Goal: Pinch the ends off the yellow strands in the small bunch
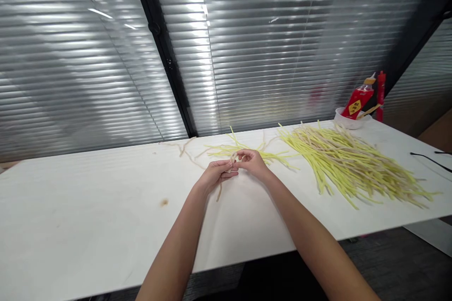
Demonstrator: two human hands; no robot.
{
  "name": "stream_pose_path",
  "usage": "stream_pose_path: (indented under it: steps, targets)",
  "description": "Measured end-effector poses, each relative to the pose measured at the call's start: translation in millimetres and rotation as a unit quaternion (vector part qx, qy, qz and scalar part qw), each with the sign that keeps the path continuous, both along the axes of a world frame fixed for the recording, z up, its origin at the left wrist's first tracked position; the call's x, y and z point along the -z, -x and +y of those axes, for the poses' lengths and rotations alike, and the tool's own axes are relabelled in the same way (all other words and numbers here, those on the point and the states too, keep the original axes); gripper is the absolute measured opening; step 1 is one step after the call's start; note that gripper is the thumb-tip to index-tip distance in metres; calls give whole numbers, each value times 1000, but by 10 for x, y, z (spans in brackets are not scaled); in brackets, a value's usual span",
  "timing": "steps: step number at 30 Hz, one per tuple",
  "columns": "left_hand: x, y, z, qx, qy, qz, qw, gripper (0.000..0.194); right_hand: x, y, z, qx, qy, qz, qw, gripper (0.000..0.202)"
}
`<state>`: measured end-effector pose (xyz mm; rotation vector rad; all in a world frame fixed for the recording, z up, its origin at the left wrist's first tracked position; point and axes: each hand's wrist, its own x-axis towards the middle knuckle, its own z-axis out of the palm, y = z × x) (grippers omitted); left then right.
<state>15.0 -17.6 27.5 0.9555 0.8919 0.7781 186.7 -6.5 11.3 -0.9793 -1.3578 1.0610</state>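
Note:
My left hand (219,171) and my right hand (250,160) meet above the white table. Both are closed on a beige pipe cleaner (219,192), whose loose end hangs below my left palm. A bent part of it shows between the fingertips, though its exact shape is too small to make out. Just behind the hands, a loose spread of yellow pipe cleaners (226,150) lies on the table. Several beige pipe cleaners (187,153) are scattered to the left of that spread.
A large heap of yellow and beige pipe cleaners (346,160) covers the table's right side. Behind it, a clear plastic bowl (348,121) stands by a red bottle (358,99) and a red tube (380,94). Dark thin glasses temples (431,159) reach in at the right edge. Blinds hang behind glass.

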Motion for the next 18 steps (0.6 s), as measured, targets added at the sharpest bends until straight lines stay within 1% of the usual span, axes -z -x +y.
stream_pose_path:
  steps: [2,4,6,8,10,12,14,18]
  targets:
    - [-4,-12,1,-9,-21,-1,1000,32,-18,-11,-12,-3,-6,-9,1000,27]
    - [-4,-33,3,-23,-47,-1,999,32,-48,-13,-35,-21,-12,-19,1000,21]
    - [6,-59,7,-47,-87,11,995,32,-81,-2,-63,-47,-15,-30,998,14]
    - [25,-82,12,-80,-139,28,987,30,-102,26,-87,-58,-12,-39,997,8]
    - [45,-99,14,-109,-187,39,975,28,-103,68,-100,-56,-2,-43,998,11]
    - [56,-111,9,-123,-216,54,967,25,-82,117,-102,-52,0,-37,998,16]
    - [53,-119,-4,-120,-229,72,963,22,-51,160,-97,-34,-8,-33,999,23]
    - [22,-140,-35,-93,-242,90,962,18,-18,186,-90,14,-38,-51,998,37]
